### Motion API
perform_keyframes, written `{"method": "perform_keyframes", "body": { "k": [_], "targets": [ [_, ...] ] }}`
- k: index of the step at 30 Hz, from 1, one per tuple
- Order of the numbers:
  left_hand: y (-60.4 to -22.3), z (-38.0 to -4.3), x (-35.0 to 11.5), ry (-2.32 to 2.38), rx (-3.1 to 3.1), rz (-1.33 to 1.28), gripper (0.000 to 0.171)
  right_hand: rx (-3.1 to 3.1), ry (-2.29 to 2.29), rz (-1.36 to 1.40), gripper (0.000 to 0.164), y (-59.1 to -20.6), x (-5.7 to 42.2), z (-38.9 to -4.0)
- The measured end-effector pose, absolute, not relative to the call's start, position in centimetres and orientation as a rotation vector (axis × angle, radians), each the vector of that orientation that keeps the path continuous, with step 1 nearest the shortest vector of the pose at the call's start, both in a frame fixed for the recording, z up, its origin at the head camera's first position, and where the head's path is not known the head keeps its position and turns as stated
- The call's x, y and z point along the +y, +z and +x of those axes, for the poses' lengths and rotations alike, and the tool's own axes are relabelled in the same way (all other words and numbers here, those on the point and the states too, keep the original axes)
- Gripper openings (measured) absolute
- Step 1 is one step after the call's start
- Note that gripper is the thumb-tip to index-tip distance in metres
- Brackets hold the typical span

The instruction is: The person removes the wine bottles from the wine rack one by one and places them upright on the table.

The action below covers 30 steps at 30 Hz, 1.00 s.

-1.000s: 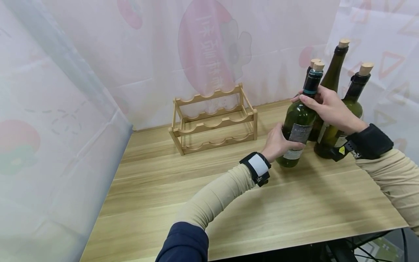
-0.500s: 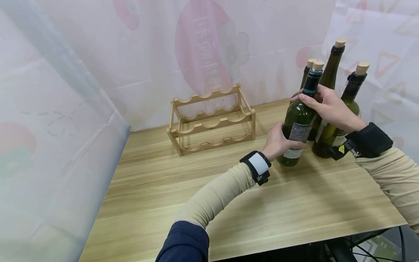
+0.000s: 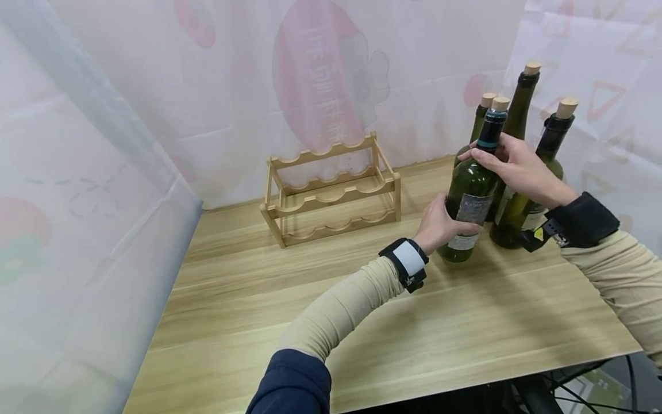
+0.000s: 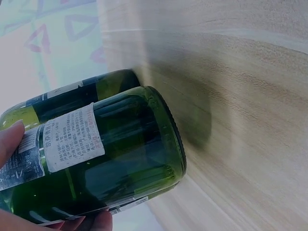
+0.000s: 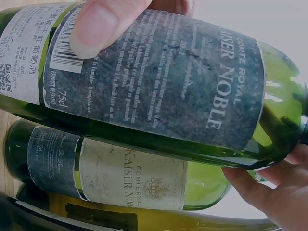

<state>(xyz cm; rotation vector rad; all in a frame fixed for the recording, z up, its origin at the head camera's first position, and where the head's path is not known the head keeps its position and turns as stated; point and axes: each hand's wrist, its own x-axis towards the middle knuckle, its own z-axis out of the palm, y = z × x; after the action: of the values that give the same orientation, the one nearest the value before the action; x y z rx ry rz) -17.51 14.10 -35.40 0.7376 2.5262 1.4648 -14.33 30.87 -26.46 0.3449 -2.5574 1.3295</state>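
Observation:
Both hands hold one green wine bottle (image 3: 468, 192) with a cork, a teal-banded neck and a dark label. My left hand (image 3: 439, 227) grips its lower body, the thumb across the label. At the neck and shoulder, my right hand (image 3: 517, 169) holds it between thumb and fingers. The bottle leans slightly; whether its base (image 4: 168, 132) touches the table I cannot tell. Right behind it stand three more corked bottles: a tall one (image 3: 523, 103), a dark-necked one (image 3: 550, 141) partly behind the right wrist, and one (image 3: 478, 123) mostly hidden by the held bottle.
A wooden bottle rack (image 3: 331, 198) with scalloped rails stands left of the bottles, near the back of the wooden table (image 3: 233, 322). Printed curtains (image 3: 233, 86) close off the back and sides. Dark cables (image 3: 574, 397) hang below the front right edge.
The head view has shifted a little, so the rack and standing bottles appear slightly further left. Slightly more of the rear left bottle shows. Both hands keep their hold on the wine bottle.

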Motion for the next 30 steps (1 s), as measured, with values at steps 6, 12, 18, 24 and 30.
{"method": "perform_keyframes", "body": {
  "k": [6,12,18,24,30],
  "targets": [
    [-35.40,-17.49,14.18,1.466,2.520,0.742,0.067,-2.540,1.334,0.362,0.033,-26.59,31.02,-14.45],
    [-35.38,-17.58,14.37,1.477,2.508,0.746,0.068,-2.552,1.305,0.346,0.034,-26.31,31.05,-14.31],
    [-35.38,-17.56,14.52,1.490,2.481,0.740,0.067,-2.575,1.288,0.314,0.037,-26.21,31.13,-14.21],
    [-35.42,-17.42,14.71,1.488,2.477,0.736,0.068,-2.570,1.274,0.304,0.039,-26.30,31.24,-14.05],
    [-35.37,-17.24,14.89,1.478,2.478,0.731,0.067,-2.567,1.279,0.289,0.036,-26.40,31.38,-13.83]
  ]
}}
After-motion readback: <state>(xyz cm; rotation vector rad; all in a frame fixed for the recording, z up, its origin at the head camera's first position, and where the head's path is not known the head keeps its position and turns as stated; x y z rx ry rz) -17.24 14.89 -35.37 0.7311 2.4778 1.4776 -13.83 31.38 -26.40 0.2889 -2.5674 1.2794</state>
